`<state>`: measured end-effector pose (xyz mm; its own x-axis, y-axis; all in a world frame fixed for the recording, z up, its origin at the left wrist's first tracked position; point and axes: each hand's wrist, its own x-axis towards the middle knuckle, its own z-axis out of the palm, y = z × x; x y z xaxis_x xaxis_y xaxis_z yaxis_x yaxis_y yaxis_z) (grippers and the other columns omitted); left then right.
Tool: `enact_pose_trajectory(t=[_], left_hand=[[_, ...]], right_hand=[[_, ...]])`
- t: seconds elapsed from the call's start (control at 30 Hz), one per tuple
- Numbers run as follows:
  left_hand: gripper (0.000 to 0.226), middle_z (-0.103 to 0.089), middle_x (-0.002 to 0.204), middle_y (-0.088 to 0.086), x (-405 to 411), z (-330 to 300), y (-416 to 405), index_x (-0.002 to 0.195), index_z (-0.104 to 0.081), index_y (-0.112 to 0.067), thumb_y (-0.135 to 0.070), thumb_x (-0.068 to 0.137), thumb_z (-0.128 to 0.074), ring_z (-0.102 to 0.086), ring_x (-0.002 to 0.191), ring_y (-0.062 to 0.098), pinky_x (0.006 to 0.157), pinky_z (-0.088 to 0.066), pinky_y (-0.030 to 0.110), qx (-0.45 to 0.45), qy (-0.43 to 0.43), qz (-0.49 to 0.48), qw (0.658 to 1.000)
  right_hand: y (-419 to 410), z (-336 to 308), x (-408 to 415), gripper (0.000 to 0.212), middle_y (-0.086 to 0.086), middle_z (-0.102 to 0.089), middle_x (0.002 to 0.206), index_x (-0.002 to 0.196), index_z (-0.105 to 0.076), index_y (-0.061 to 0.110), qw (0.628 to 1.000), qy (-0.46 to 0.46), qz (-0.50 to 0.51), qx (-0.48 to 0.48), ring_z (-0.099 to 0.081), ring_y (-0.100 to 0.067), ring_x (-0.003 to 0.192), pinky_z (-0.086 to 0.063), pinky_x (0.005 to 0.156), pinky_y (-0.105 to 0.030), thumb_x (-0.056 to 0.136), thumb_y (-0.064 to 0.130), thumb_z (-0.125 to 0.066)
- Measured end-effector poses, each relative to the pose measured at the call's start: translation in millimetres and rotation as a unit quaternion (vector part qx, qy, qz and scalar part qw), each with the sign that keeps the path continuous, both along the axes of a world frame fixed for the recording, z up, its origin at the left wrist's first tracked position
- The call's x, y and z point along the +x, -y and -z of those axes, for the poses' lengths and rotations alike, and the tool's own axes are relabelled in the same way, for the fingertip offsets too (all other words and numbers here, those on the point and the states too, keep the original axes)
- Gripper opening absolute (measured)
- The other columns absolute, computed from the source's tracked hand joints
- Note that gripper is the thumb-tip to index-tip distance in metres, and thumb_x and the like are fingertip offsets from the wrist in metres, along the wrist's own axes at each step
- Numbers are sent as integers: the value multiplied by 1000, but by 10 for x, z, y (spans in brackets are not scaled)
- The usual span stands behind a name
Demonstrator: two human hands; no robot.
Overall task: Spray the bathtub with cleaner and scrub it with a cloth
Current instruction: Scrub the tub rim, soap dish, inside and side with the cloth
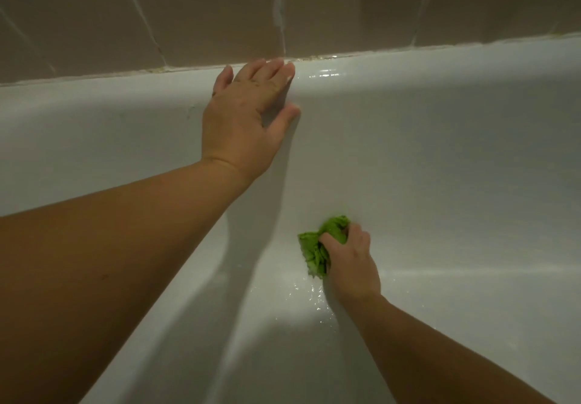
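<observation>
Green cloth (317, 248) sits bunched in our right hand (350, 262), fingers curled around it, low on the bathtub (440, 152) far wall near the floor. Our left hand (248, 120) lies spread flat below the far rim, directly above; unscrubbed wall stretches upward.

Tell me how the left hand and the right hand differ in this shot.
The left hand lies flat with fingers spread on the far rim of the bathtub; the right hand is curled low inside the tub. The left hand holds nothing, while the right hand's grip bunches a green cloth against the tub's inner wall. The left hand sits by the tiled wall; the right hand is beside wet droplets. Both are bare.
</observation>
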<state>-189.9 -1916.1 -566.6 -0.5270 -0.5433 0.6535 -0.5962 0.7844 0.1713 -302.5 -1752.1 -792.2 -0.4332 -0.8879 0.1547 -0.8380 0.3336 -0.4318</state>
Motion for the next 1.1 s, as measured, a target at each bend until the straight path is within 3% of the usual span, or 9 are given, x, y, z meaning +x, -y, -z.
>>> enact_pose_trajectory(t=[0.1, 0.2, 0.3, 0.43, 0.67, 0.8, 0.87, 0.97, 1.1], left_hand=[[49, -57, 149, 1, -22, 0, -20, 145, -57, -20, -37, 99, -60, -46, 141, 22, 122, -20, 43, 0, -1, -2, 1000], [50, -55, 151, 3, -49, -34, -75, 147, -55, -19, -36, 101, -59, -45, 143, 23, 123, -20, 45, 11, 12, -6, 1000], [51, -52, 153, 3, -68, -49, -116, 149, -52, -19, -35, 102, -57, -43, 145, 23, 124, -19, 45, 16, 16, -8, 1000], [50, -51, 154, 1, -150, -52, -158, 150, -52, -21, -34, 102, -56, -42, 145, 21, 125, -17, 42, 30, 14, -15, 999], [49, -54, 152, 0, -326, -39, -218, 148, -54, -20, -35, 101, -57, -43, 144, 21, 124, -17, 40, 13, 9, -14, 1000], [51, -51, 154, -1, -399, -14, -239, 150, -52, -21, -37, 102, -55, -41, 145, 21, 124, -14, 39, 11, 16, -15, 1000], [51, -51, 154, -1, -426, 3, -247, 150, -51, -21, -37, 102, -55, -41, 145, 21, 124, -14, 40, 10, 18, -17, 1000], [51, -52, 153, 0, -478, 32, -288, 150, -52, -19, -36, 101, -56, -42, 144, 23, 124, -16, 43, 9, 4, -19, 1000], [49, -53, 151, -1, -552, 46, -354, 149, -53, -21, -34, 101, -54, -42, 144, 22, 126, -15, 44, 25, -18, -25, 999]], right_hand=[[203, -547, -128, 56, -9, -34, 126, 107, -67, 30, 989, 22, 38, -140, -41, -34, 112, -46, 60, -31, 65, -5, -81], [378, -1375, -255, 54, -14, -39, 128, 116, -69, 29, 960, 21, 43, -277, -45, -38, 118, -49, 71, -35, 70, 3, -81], [495, -2092, -384, 49, -12, -39, 131, 120, -68, 31, 935, 31, 67, -347, -45, -32, 121, -51, 80, -34, 76, 11, -76], [427, -2008, -459, 52, -12, -39, 132, 121, -67, 33, 946, -20, 39, -321, -44, -33, 119, -52, 72, -37, 75, 13, -80], [-12, -380, -512, 56, -9, -36, 123, 103, -65, 31, 994, -32, 13, -100, -46, -35, 103, -39, 55, -28, 63, -6, -80], [-298, 77, -528, 58, -5, -29, 127, 110, -63, 31, 1000, 0, 3, -1, -43, -32, 113, -47, 60, -32, 67, -7, -75], [-229, -84, -562, 50, -6, -30, 127, 106, -65, 29, 999, 10, 22, -35, -41, -33, 114, -52, 63, -35, 70, -4, -76], [-3, -741, -647, 44, -13, -39, 128, 107, -69, 28, 983, 39, 68, -166, -43, -37, 116, -57, 67, -42, 72, 3, -78], [259, -1793, -746, 48, -17, -44, 129, 118, -70, 30, 945, 5, 61, -321, -48, -37, 120, -51, 69, -36, 73, 14, -81]])
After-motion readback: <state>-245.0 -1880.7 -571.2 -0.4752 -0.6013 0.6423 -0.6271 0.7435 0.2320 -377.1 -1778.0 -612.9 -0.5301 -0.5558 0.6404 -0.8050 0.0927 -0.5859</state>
